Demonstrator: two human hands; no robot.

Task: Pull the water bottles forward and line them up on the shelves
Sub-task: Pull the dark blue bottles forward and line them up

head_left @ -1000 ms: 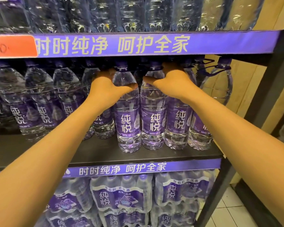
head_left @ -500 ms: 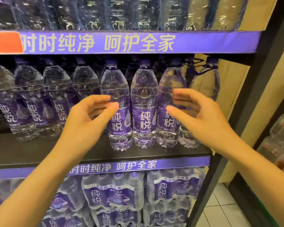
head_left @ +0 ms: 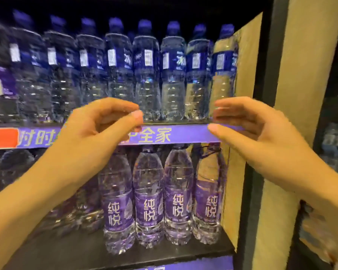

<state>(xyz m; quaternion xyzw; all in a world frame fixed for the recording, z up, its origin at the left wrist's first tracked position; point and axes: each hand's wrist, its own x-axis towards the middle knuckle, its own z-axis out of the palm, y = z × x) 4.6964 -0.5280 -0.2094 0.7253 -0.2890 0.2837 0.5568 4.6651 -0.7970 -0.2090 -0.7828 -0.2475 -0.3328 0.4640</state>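
Observation:
Several tall clear bottles with dark blue labels [head_left: 147, 71] stand in a row on the upper shelf, whose front carries a purple strip [head_left: 181, 133]. On the shelf below stand several bottles with purple labels [head_left: 148, 201], close to the front edge. My left hand [head_left: 98, 131] and my right hand [head_left: 250, 129] hover in front of the purple strip, apart from each other. Both have loosely curved fingers and hold nothing. Neither hand touches a bottle.
A beige side panel [head_left: 242, 75] and a dark upright post [head_left: 275, 55] close the shelves on the right. An orange tag [head_left: 2, 138] sits at the strip's left end. Packs of bottles [head_left: 334, 141] lie blurred at far right.
Both hands let go of the purple-label bottles' necks and drew back. They then rose with my view to the upper shelf's edge, bringing the blue-label row into sight.

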